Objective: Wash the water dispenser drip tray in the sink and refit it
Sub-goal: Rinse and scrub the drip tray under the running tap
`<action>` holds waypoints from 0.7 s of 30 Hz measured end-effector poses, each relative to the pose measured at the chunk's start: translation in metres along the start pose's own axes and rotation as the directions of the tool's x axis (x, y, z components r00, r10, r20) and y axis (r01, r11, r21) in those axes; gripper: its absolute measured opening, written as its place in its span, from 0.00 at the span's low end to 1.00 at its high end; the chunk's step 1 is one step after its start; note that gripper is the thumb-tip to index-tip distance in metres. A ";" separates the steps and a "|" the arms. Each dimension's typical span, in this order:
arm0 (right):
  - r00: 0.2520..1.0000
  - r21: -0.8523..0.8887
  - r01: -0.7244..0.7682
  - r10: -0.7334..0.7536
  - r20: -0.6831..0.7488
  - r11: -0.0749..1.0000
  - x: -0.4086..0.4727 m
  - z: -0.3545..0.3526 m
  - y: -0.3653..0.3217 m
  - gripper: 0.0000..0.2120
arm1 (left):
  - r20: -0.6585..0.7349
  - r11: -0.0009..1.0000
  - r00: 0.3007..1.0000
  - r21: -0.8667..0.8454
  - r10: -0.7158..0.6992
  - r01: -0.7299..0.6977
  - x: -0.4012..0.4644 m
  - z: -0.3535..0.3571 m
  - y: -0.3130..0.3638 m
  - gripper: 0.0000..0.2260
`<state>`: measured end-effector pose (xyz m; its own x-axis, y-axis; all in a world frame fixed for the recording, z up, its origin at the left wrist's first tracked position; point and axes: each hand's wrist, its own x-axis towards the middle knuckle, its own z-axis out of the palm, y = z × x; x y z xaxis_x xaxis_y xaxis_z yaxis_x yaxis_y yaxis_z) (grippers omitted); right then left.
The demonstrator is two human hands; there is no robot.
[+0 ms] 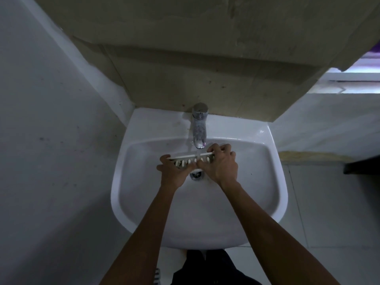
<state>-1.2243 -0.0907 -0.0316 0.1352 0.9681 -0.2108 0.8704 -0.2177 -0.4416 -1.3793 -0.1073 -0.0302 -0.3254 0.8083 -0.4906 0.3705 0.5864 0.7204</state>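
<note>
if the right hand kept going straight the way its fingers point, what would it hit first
Probably the faucet: the right hand, gripping the drip tray, points up and slightly left toward the spout. Depth is unclear, so it might pass beneath.

A washroom: white wall-hung basin (273, 161), chrome tap (199, 128), tiled floor (329, 202).

Sink (131, 198): 1, white, centre of view
Tap (199, 125): 1, chrome, at 12 o'clock on the sink rim
Drain (196, 175): 1, mid-basin
Drip tray (190, 158): 1, slotted, below the tap spout
Hands: 2, left hand (174, 169) at 9 o'clock of the tray, right hand (221, 163) at 3 o'clock
</note>
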 end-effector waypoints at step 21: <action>0.959 0.349 0.218 -0.266 0.094 0.911 0.001 0.005 0.023 0.15 | -0.129 0.998 0.992 0.065 0.010 -0.001 -0.001 -0.012 0.011 0.45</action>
<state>-1.2065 -0.0954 -0.0465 -0.1463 0.9751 -0.1669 0.6573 -0.0302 -0.7530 -1.3851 -0.1025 -0.0155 -0.4312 0.8004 -0.4164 0.4270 0.5876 0.6873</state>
